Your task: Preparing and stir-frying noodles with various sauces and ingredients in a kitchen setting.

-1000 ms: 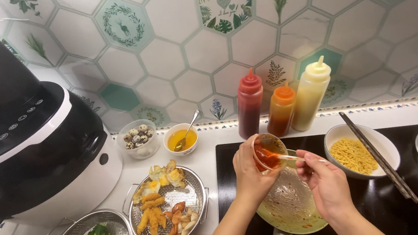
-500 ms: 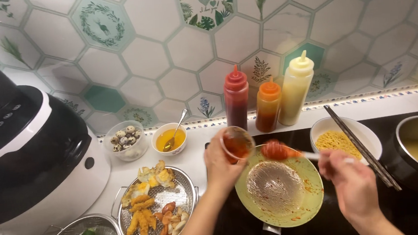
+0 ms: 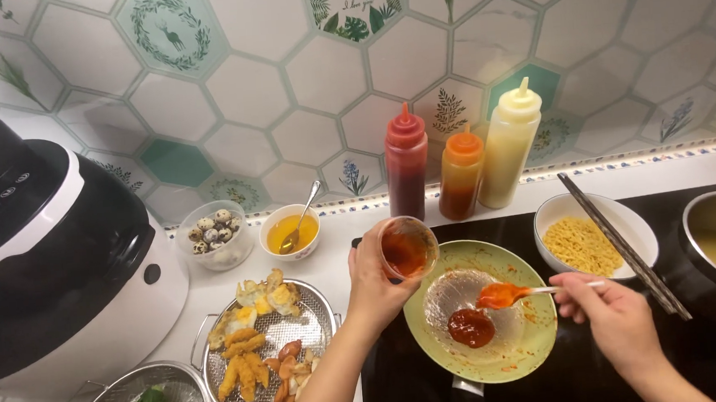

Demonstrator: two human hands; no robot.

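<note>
Red sauce (image 3: 470, 327) lay dolloped in the green pan (image 3: 536, 348); left hand (image 3: 376, 284) clasped the small cup (image 3: 406, 247) at ten o'clock; right hand (image 3: 609, 313) pinched the loaded spoon (image 3: 507, 295); spreading probably came next.

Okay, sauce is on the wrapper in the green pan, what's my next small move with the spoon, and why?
Probably spread it: the red sauce sits as one blob on the wrapper, and the spoon in your right hand hovers just above it, loaded.
</note>
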